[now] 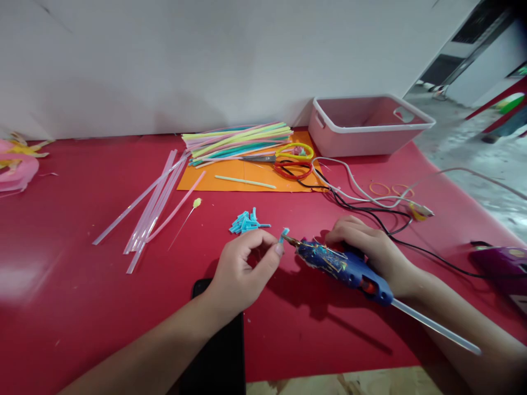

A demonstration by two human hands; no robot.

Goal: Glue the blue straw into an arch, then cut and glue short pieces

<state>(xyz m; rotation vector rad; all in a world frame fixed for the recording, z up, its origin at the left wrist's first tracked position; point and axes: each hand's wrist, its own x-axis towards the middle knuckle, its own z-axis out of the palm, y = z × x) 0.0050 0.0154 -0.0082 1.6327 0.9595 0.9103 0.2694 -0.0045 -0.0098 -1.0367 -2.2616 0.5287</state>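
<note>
My left hand (242, 269) pinches a small blue piece of pipe cleaner (284, 235) between thumb and forefinger. My right hand (374, 247) is wrapped round a blue hot glue gun (346, 267), whose metal nozzle meets the blue piece or comes very close to it. A clear glue stick (436, 326) juts from the gun's back end. Just beyond my left hand lies a little heap of cut blue pieces (246, 222). A black phone (220, 351) lies partly under my left forearm.
Coloured pipe cleaners (239, 140) and scissors (294, 162) lie on an orange sheet (197, 182). Clear pinkish glue sticks (158, 203) and a yellow-tipped wire (196, 203) lie left. A pink basket (358, 140) stands at the back right, cables (370, 206) before it, on the red table (82, 307).
</note>
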